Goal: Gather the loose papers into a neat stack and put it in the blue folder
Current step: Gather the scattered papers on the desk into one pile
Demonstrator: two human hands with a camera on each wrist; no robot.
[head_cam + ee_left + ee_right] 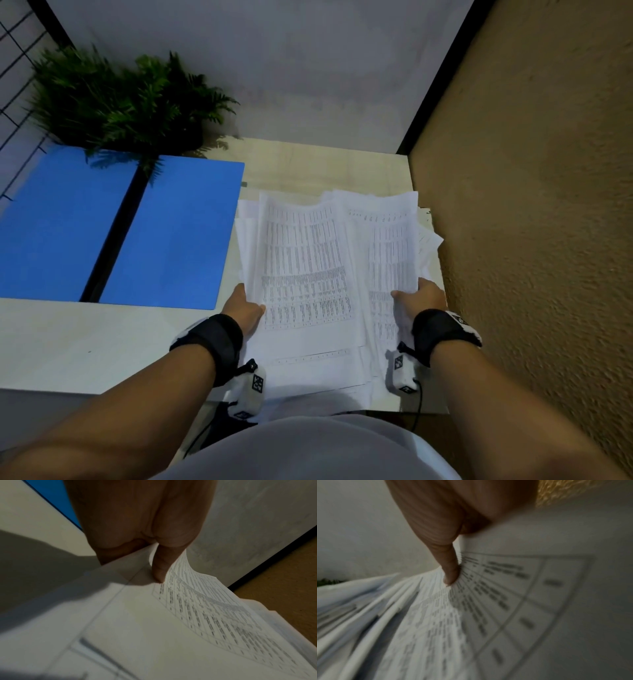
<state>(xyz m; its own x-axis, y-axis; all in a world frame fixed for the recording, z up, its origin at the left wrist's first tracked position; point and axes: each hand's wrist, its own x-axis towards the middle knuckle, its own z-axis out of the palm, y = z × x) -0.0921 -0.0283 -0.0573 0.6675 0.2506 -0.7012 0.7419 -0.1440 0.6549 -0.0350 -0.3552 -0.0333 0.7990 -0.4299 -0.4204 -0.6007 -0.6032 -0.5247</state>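
A loose, fanned pile of white printed papers (308, 267) lies at the right end of the table, its sheets bowed upward. My left hand (245, 306) grips the pile's left edge, thumb on top (159, 566), other fingers hidden under the sheets (197, 608). My right hand (416, 296) grips the right edge the same way, thumb pressing on the printed sheets (452, 573). The blue folder (120, 226) lies open and flat to the left of the papers, with a black spine down its middle; a corner of the folder (56, 500) shows in the left wrist view.
A green potted fern (123, 99) stands behind the folder and overhangs its far edge. The pale tabletop (85, 342) ends near my body. A rough tan wall (531, 205) runs close along the table's right side, a grey wall behind.
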